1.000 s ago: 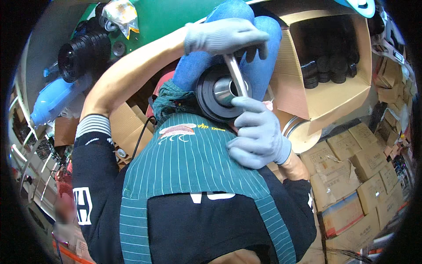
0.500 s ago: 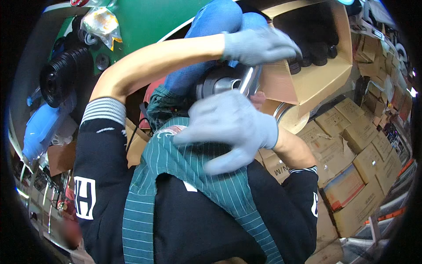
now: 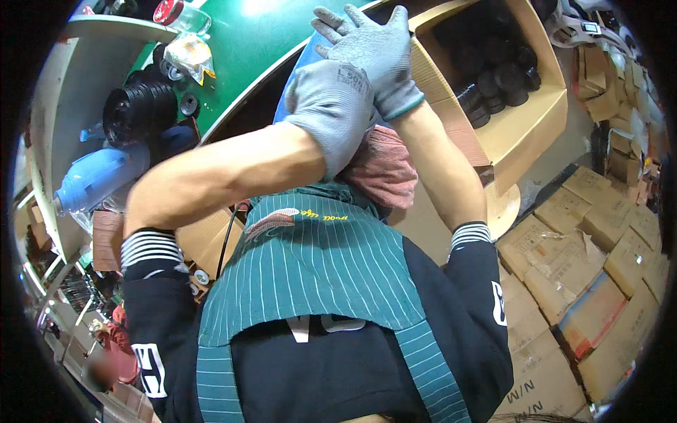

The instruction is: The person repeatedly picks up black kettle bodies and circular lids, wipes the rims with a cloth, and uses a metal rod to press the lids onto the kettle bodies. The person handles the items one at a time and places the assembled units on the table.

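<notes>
Right hand (image 3: pixel 377 58) spread open, left hand (image 3: pixel 330 102) overlapping — grip hidden, cannot tell — pink cloth (image 3: pixel 384 169) near, carton (image 3: pixel 529 134) at right

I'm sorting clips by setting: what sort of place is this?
Probably a workshop or packing area: cardboard cartons, an open box of black round parts, and a green table.

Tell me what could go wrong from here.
The left hand and right hand overlap in view, so they might hamper each other. The right hand, near the open carton in the picture, could bump its flap. The pinkish cloth, just below the hands in view, might get snagged.
</notes>
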A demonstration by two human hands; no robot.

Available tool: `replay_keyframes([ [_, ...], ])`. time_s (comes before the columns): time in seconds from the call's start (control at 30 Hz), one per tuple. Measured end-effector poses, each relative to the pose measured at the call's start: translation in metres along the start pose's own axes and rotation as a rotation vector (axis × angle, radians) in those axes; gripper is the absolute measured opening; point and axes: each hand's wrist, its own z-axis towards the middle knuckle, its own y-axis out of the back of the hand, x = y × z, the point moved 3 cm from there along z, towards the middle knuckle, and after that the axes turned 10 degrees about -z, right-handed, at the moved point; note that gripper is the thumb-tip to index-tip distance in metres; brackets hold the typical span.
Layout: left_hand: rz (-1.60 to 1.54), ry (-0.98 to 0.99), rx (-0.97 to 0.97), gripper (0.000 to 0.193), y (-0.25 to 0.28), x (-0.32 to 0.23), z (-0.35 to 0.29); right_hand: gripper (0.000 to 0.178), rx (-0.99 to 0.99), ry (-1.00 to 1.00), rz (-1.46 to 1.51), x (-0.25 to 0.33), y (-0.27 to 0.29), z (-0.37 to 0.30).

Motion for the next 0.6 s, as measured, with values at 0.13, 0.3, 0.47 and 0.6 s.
replay_keyframes([
  [0.13, 0.155, 0.089, -0.158, 0.027, -0.045, 0.002, 0.005, 0.084, 0.058, -0.071, -0.12, 0.002, 0.049, 0.034],
  [0.3, 0.138, 0.105, -0.065, 0.032, 0.002, -0.016, 0.001, 0.007, 0.349, 0.992, -2.271, 0.027, 0.081, -0.001],
  [0.47, 0.233, -0.233, -0.244, 0.044, -0.011, 0.028, -0.01, 0.013, 0.12, 0.995, -2.436, 0.009, 0.072, -0.024],
  [0.6, -0.172, -0.189, -0.188, 0.037, -0.006, 0.049, -0.001, 0.014, -0.04, 1.023, -2.51, 0.011, 0.059, -0.039],
])
